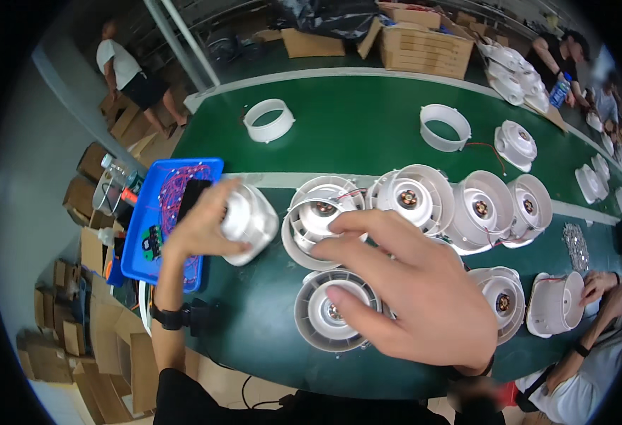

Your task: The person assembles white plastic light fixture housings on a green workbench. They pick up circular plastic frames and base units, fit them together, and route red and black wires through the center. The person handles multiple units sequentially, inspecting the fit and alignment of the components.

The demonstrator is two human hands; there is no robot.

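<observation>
My left hand (208, 221) is wrapped round a rounded white plastic fan housing (260, 225), which is tilted on the green bench beside the blue tray. My right hand (424, 297) is spread, thumb and fingers apart, above a group of white housings. Its fingertips overlap a loose white ring (291, 249) that leans over a housing with a motor core (323, 205); whether they touch it, I cannot tell. Below the thumb lies a round housing (316, 322), partly covered by the hand. Behind the knuckles stands another ringed housing (406, 195) with a copper-coloured motor core.
The blue tray (156, 265) holds red and blue wires, a green circuit board and a black object. Two white rings (268, 120) (444, 127) lie farther back. More housings (481, 205) stand to the right. A co-worker's hands (601, 290) are at the right edge, near small metal parts (575, 246).
</observation>
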